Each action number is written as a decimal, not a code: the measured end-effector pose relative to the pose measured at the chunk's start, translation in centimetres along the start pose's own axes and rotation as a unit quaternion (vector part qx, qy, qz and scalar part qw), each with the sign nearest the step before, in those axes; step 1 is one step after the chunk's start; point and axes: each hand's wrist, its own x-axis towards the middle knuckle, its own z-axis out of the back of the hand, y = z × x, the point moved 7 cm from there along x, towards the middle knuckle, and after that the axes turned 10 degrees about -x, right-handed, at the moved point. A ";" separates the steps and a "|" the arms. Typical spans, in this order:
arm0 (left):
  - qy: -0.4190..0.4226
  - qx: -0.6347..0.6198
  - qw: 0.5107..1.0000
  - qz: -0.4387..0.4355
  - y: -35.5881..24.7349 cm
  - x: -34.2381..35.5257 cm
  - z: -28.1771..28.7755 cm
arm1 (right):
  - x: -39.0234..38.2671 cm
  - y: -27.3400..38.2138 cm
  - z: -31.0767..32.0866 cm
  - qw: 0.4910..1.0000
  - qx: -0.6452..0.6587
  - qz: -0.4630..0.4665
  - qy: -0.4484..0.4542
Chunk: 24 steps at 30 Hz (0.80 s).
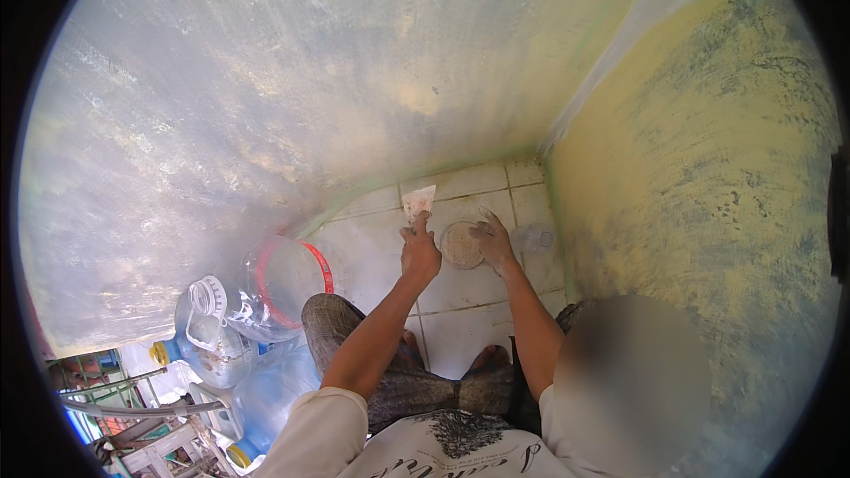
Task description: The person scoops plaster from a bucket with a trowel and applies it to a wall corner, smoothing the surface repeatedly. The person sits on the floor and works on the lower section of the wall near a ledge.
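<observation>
My left hand [421, 254] is closed around a putty knife [419, 201], its broad blade pointing away from me and coated with whitish residue. Just right of it, a round bowl [461, 246] holding a beige, paste-like or powdery material stands on the tiles. At the bowl's right rim is my right hand [493, 241], fingers curled over the edge and dusted pale. The blade is apart from the bowl. A small clear plastic item [536, 236], perhaps a cup or bottle, stands to the right of my right hand.
Patchy grey-and-yellow walls [691, 168] meet at a corner ahead and right. White floor tiles [372, 252] lie below. To my left are large clear plastic bottles [221, 358], one container with a red band [317, 267], and a cluttered rack [168, 447].
</observation>
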 end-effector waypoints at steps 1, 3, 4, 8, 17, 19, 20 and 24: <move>-0.008 -0.030 1.000 -0.004 -0.7 -0.3 0.9 | -0.8 3.1 0.2 0.999 0.033 0.018 0.018; -0.024 -0.062 0.996 -0.056 -3.3 -2.1 3.8 | -2.5 9.0 0.7 0.994 0.082 0.050 0.046; -0.031 -0.078 0.993 -0.087 -4.6 -2.8 5.2 | -3.2 11.9 1.0 0.991 0.098 0.067 0.054; -0.080 -0.168 0.937 -0.297 -8.4 -5.9 9.3 | -6.3 20.2 2.0 0.973 0.138 0.158 0.093; -0.037 -0.265 0.846 -0.461 -15.7 -10.8 11.8 | -14.1 29.7 3.6 0.901 0.041 0.423 0.089; -0.037 -0.274 0.834 -0.477 -16.5 -11.4 12.3 | -14.4 29.7 3.4 0.902 0.061 0.417 0.097; -0.033 -0.275 0.835 -0.475 -16.6 -11.5 12.3 | -14.4 29.4 3.2 0.903 0.070 0.412 0.103; -0.015 -0.284 0.841 -0.461 -17.0 -12.1 12.7 | -14.5 29.1 3.2 0.890 0.092 0.442 0.067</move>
